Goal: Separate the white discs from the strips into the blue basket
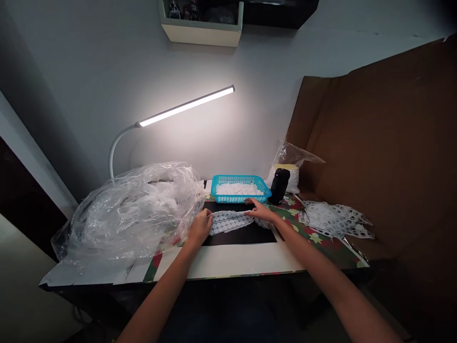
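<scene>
A whitish sheet of round discs (228, 223), set in rows, lies over a dark mat (246, 237) in front of me. My left hand (202, 225) pinches the sheet's upper left end between thumb and fingers. At its upper right end, my right hand (260, 211) grips the edge, with one finger stretched out toward the basket. Just behind the sheet stands a turquoise plastic basket (241, 199), with many small white pieces (237, 189) in it. Some crumpled white material (263, 223) shows below my right hand.
To the left sits a large clear plastic bag (117, 224) with white material inside. A lit lamp (185, 105) reaches over the table. A black object (279, 186) stands by a bag of white pieces (293, 178). Punched-out sheets (332, 219) lie at right, beside a cardboard panel (385, 143).
</scene>
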`<control>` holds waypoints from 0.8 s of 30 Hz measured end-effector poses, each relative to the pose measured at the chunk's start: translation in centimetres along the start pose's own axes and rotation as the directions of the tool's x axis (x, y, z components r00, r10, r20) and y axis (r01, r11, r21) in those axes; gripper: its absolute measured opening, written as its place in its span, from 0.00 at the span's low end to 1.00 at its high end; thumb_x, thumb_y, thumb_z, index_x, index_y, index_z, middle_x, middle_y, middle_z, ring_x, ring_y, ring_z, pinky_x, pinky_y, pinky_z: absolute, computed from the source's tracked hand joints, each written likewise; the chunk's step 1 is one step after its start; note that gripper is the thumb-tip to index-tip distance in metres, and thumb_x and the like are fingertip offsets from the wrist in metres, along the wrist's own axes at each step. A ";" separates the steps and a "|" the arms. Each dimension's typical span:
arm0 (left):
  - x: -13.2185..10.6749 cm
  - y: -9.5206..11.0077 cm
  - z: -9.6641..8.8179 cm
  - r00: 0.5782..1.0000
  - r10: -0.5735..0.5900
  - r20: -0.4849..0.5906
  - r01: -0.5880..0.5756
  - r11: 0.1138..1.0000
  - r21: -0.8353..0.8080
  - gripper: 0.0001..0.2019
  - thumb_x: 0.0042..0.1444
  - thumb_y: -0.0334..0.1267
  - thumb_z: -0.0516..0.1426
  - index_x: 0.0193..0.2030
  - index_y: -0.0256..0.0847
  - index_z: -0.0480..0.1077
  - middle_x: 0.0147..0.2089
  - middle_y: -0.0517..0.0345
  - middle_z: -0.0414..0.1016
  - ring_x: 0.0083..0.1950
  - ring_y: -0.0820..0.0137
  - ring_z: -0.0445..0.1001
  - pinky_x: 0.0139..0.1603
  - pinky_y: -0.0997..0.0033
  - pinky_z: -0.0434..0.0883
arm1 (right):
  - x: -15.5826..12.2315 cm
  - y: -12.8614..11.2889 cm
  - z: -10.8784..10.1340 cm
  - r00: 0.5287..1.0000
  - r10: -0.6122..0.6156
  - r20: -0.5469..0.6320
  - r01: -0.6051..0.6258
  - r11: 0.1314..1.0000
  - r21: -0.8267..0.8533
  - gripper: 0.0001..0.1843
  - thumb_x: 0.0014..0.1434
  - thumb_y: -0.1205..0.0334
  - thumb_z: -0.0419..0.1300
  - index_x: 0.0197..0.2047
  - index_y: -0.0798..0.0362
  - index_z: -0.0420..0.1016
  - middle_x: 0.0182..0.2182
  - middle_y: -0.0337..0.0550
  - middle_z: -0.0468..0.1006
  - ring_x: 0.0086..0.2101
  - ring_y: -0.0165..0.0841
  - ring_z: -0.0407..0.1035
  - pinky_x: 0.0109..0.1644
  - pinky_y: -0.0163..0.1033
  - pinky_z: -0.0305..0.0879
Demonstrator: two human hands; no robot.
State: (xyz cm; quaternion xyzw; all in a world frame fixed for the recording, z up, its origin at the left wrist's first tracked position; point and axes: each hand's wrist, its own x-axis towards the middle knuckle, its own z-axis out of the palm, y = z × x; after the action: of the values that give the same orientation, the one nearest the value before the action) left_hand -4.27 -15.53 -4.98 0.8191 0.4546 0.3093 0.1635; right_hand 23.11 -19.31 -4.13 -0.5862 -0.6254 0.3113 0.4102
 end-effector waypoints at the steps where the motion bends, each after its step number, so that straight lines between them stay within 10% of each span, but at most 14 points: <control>1: 0.1 -0.1 0.3 1.000 0.016 -0.017 -0.016 1.000 0.011 0.13 0.62 0.40 0.54 0.50 0.36 0.68 0.49 0.51 0.72 0.45 0.66 0.73 0.45 0.59 0.73 | 0.4 0.2 0.1 1.000 0.004 -0.014 -0.004 1.000 0.021 0.14 0.64 0.61 0.57 0.53 0.55 0.68 0.48 0.47 0.72 0.41 0.35 0.71 0.42 0.45 0.72; 13: -0.3 0.3 1.2 0.990 0.137 -0.023 -0.131 0.976 0.175 0.19 0.62 0.39 0.55 0.58 0.40 0.63 0.63 0.47 0.60 0.60 0.56 0.64 0.58 0.46 0.64 | 1.8 0.3 0.0 0.983 0.152 0.106 -0.173 0.957 0.231 0.14 0.64 0.60 0.57 0.52 0.55 0.69 0.50 0.47 0.72 0.45 0.37 0.70 0.47 0.48 0.70; 24: -0.1 0.9 1.0 0.974 0.098 0.202 -0.151 0.952 0.265 0.24 0.61 0.45 0.55 0.62 0.41 0.59 0.66 0.47 0.55 0.65 0.52 0.56 0.63 0.39 0.54 | 0.6 -1.1 -1.5 0.846 0.408 0.342 -0.508 0.811 0.291 0.13 0.64 0.60 0.57 0.50 0.56 0.69 0.46 0.46 0.73 0.40 0.34 0.72 0.41 0.43 0.72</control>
State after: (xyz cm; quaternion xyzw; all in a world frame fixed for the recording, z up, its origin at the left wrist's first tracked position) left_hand -3.11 -16.09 -5.33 0.8864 0.4234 0.1741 0.0687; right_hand 23.93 -19.03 -2.35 -0.5858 -0.4424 0.5887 0.3383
